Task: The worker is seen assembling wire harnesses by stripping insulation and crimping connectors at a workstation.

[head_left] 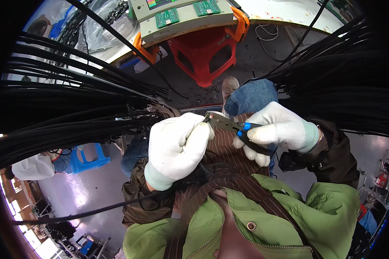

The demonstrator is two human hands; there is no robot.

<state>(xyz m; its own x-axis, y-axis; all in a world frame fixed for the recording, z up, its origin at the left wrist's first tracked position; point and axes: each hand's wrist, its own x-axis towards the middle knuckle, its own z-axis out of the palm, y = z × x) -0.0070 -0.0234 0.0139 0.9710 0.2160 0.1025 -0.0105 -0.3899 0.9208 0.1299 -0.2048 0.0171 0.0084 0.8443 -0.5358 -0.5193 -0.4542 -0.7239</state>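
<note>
My left hand [175, 144], in a white knit glove, is closed in a pinch on the end of a black cable, where short thin coloured wires [208, 116] stick out past the fingertips. Gloved in white too, my right hand [283, 127] is wrapped around the handles of a wire stripper [224, 124] with a flat dark head and blue-marked grips. The stripper's head points left and reaches the wires at my left fingertips. Whether its jaws bite on a wire is too small to tell. My left hand hides the rest of the held cable.
Thick bundles of black cables [73, 129] hang on the left, and more cables [337, 86] on the right. Ahead, a grey machine [186, 19] carries two green circuit boards [167, 17]. Below it stands a red stool [203, 60]. A blue stool [88, 159] is at left.
</note>
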